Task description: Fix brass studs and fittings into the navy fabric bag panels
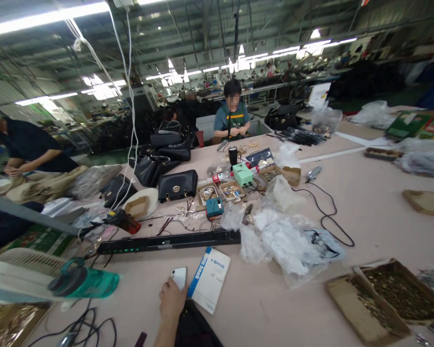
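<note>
My left hand reaches up from the bottom edge, a little left of the middle, with its fingers closed round the lower part of a pale phone. The phone's upper part shows beyond the fingers. Just right of it lies a notebook with a blue spine strip, flat on the pink table. A dark cloth-like item is beside my wrist at the bottom edge; what it is, I cannot make out. My right hand does not show.
A black power strip runs across behind the notebook. Left are a teal bottle and cables. Clear plastic bags lie right of centre; trays of metal parts at right. Black handbags stand further back. Two people work across and at left.
</note>
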Tool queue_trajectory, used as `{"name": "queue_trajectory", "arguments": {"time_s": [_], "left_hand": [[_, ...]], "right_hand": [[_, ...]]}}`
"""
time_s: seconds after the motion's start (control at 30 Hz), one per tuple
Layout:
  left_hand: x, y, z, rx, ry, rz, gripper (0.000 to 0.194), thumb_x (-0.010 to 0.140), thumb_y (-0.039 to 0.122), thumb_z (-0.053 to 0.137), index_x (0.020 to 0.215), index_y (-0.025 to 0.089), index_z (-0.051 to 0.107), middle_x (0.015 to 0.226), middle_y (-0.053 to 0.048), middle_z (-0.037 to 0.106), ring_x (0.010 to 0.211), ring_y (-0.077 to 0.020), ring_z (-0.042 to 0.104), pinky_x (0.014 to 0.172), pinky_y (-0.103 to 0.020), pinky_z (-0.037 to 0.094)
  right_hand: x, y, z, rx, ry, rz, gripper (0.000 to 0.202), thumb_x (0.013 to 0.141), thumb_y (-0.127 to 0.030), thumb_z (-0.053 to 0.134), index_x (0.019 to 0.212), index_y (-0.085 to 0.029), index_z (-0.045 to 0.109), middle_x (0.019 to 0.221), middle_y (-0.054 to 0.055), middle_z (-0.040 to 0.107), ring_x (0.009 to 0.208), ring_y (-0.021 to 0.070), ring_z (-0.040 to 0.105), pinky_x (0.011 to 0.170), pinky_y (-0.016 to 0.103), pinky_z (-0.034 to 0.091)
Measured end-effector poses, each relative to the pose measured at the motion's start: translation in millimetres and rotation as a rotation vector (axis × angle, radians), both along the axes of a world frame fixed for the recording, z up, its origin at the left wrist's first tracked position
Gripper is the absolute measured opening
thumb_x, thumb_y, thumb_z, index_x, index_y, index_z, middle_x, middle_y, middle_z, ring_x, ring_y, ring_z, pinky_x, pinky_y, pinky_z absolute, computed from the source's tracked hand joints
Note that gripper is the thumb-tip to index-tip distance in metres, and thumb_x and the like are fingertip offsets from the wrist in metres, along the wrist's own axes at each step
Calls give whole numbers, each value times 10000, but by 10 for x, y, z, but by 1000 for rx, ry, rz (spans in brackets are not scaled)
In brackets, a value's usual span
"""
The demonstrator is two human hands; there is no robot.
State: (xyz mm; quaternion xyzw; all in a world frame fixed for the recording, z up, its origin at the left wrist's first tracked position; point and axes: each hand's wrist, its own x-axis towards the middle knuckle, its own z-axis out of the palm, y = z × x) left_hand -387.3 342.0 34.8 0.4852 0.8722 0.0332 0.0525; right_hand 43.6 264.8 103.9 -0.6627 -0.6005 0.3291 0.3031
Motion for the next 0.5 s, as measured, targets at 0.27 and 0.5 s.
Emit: {"name": "queue_trajectory", "arguments": {"time_s": [0.27, 0.5], "left_hand": [[-102, -38, -135, 124, -99, 16, 622, 865, 454, 587, 1358, 85, 493, 1240, -231, 641, 1121, -360, 661, 1017, -457, 508], [-187, -32, -220, 207, -226, 24, 776, 795, 542, 517, 1355, 7, 478, 1181, -243, 602, 1043, -370, 668, 987, -469, 536]], "right_hand": [[-697, 1911, 696, 111, 264, 255, 285, 919, -389, 566, 1042, -169, 699, 978, 72, 736, 938, 243, 684, 842, 335, 534], [-1412, 3264, 664, 105, 136, 119, 365, 939, -292, 599, 1229, -81, 664, 1223, 162, 698, 1099, 269, 648, 1012, 359, 442]]}}
